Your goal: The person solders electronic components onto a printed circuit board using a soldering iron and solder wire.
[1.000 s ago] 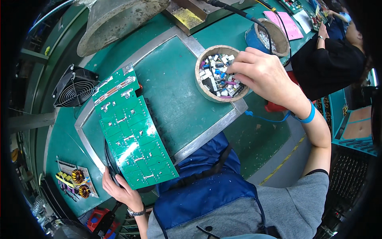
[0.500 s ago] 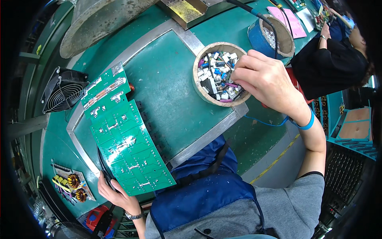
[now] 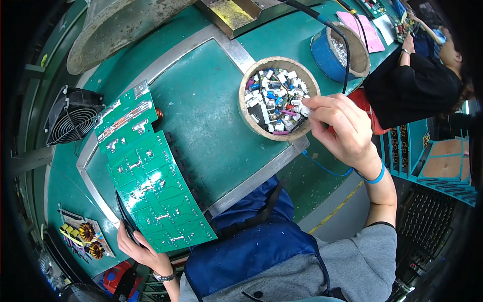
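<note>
A large green circuit board [image 3: 166, 194] lies solder side up, tilted, at the left of the bench. My left hand [image 3: 142, 253] is closed at its near left corner, where a long black part runs along the edge; the board hides some of the fingers. A round tub [image 3: 245, 113] stands right of the board, filled with loose electronic parts [image 3: 274, 95] in white, blue, black and pink. My right hand [image 3: 344, 126] is over the tub's right rim, thumb and fingers bent together. Whatever sits at its fingertips is too small to make out.
A fan [image 3: 75, 116] stands left of the board, with wound coils [image 3: 88, 232] nearer. A metal hood [image 3: 113, 32] hangs at the far left. Behind the tub are a blue bucket [image 3: 324, 55], black cables and a pink sheet [image 3: 370, 32]. Another person [image 3: 410, 83] works at the far right.
My right hand has drawn back from the parts toward the tub's near right rim. The whole view has shifted slightly; my left hand keeps its hold on the board.
</note>
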Demonstrator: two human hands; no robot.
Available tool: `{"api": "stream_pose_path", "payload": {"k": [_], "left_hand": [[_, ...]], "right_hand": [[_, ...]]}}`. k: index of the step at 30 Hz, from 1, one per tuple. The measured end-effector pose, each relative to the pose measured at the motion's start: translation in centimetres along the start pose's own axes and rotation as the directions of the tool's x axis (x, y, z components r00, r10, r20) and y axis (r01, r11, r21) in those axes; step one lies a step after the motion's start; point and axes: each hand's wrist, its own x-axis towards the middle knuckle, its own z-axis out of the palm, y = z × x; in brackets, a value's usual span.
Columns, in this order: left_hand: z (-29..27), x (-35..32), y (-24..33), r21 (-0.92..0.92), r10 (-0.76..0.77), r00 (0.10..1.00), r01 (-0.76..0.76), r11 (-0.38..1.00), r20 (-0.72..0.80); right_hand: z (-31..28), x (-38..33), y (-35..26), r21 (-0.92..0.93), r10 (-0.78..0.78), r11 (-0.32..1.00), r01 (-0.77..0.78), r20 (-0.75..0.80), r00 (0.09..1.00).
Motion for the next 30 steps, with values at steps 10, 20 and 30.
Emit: {"api": "stream_pose_path", "payload": {"k": [10,20,30], "left_hand": [[-0.1,-0.1,0.0,0.013,-0.005,1.000,0.005,1.000,0.006],[0.1,0.0,0.1,0.009,0.006,1.000,-0.006,1.000,-0.009],[0.1,0.1,0.2,0.004,-0.001,1.000,0.001,1.000,-0.004]], "right_hand": [[1.0,-0.7,0.3,0.088,0.034,0.996,-0.025,-0.105,0.994],[0.4,0.0,-0.1,0.038,0.112,0.993,-0.111,-0.016,0.994],[0.2,0.3,-1.2,0.161,0.331,0.931,-0.328,0.006,0.944]]}}
